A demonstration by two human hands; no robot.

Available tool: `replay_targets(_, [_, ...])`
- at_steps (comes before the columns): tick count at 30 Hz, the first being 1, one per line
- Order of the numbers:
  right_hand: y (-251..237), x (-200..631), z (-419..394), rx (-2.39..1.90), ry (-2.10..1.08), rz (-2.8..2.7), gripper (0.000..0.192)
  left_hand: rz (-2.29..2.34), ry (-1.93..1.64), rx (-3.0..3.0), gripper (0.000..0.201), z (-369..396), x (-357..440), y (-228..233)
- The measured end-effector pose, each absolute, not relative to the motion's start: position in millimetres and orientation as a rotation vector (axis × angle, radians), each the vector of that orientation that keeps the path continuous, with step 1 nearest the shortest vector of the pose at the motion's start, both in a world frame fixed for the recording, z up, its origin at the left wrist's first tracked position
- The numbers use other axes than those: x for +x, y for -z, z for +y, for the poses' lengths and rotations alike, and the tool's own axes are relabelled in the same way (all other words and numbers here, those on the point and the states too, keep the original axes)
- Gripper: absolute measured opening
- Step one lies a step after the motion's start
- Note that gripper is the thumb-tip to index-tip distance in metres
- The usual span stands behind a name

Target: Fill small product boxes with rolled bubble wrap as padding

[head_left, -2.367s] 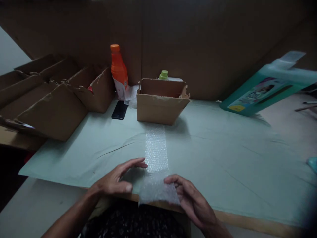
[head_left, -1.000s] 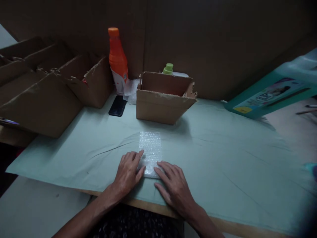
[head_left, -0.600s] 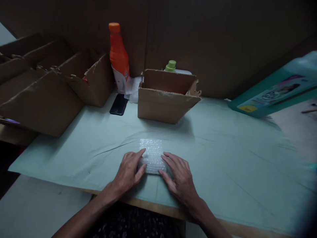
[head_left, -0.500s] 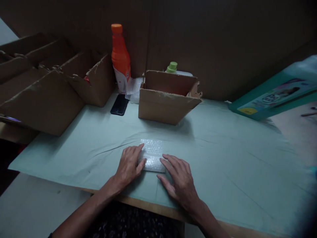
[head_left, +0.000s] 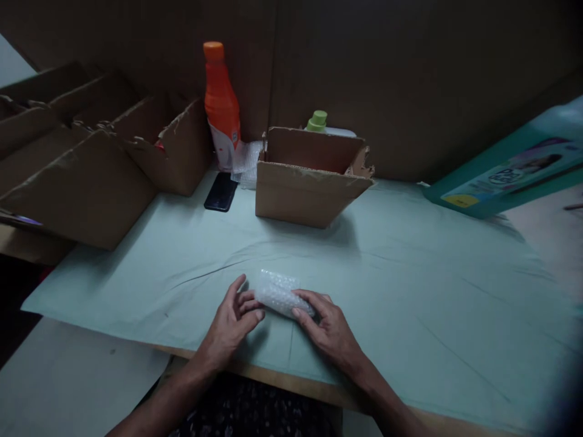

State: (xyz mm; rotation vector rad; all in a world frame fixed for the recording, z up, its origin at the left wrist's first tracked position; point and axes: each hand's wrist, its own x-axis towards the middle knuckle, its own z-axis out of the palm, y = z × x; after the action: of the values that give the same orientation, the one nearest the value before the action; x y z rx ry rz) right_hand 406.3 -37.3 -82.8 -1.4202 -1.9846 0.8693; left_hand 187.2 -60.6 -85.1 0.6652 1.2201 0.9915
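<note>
A small piece of bubble wrap (head_left: 279,292), folded over, lies tilted near the front of the covered table. My right hand (head_left: 327,321) pinches its right end between thumb and fingers, raising that side slightly. At the left end is my left hand (head_left: 232,318), palm turned inward and fingers apart, the fingertips at or just beside the plastic. Whether anything is inside the wrap I cannot tell.
Behind stands an open cardboard box (head_left: 296,194). A black phone (head_left: 221,192), more bubble wrap (head_left: 248,167) and an orange bottle (head_left: 221,103) are left of it. Cardboard bins (head_left: 91,188) line the left; a green jug (head_left: 505,173) leans at right.
My right hand has closed on the wrap's right end and lifted it a little, tilting it. My left hand has drawn back left and turned its palm inward.
</note>
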Motion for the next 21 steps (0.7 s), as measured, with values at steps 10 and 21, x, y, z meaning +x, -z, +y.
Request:
replay_targets(10, [76,424,-37,-1.382,-1.459,-1.422,0.070,1.006,-0.984,0.886,0.083,-46,210,85])
replay_targets(21, [52,470,-29,-1.573,-1.073,-1.505,0.032,1.439,-1.175,2.752,0.059,124,202,-23])
